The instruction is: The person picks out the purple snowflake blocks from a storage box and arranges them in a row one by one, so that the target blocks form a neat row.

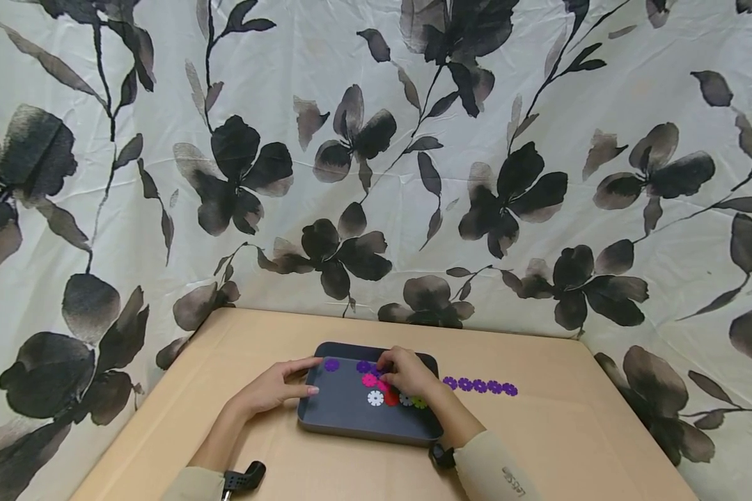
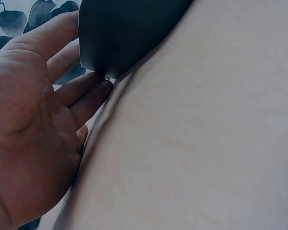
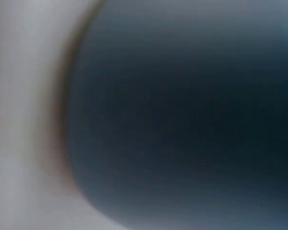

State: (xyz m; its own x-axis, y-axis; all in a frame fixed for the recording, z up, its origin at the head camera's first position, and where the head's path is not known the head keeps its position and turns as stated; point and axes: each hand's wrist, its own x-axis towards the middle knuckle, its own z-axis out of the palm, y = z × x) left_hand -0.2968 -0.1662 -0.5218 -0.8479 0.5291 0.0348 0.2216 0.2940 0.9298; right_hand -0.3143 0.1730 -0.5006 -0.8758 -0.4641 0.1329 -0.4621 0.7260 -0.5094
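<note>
A dark grey tray (image 1: 345, 410) lies on the table, holding several notched, flower-shaped plastic discs. Purple discs (image 1: 363, 367) lie near its far side, with a lone purple disc (image 1: 331, 364) at the left. Pink (image 1: 369, 380), red (image 1: 391, 397), white (image 1: 375, 398) and yellow-green (image 1: 419, 402) discs are nearer. My left hand (image 1: 268, 390) holds the tray's left edge; the left wrist view shows its fingers against the tray's outer wall and underside. My right hand (image 1: 407, 374) reaches inside with curled fingers at the purple and pink discs. Whether it pinches one is hidden. The right wrist view is blurred.
Right of the tray, several purple discs (image 1: 479, 385) stretch in a row on the light tan table (image 1: 539, 445). A white cloth with dark flowers (image 1: 345, 257) hangs behind the table's far edge. Both wrists wear black straps with devices (image 1: 246, 477).
</note>
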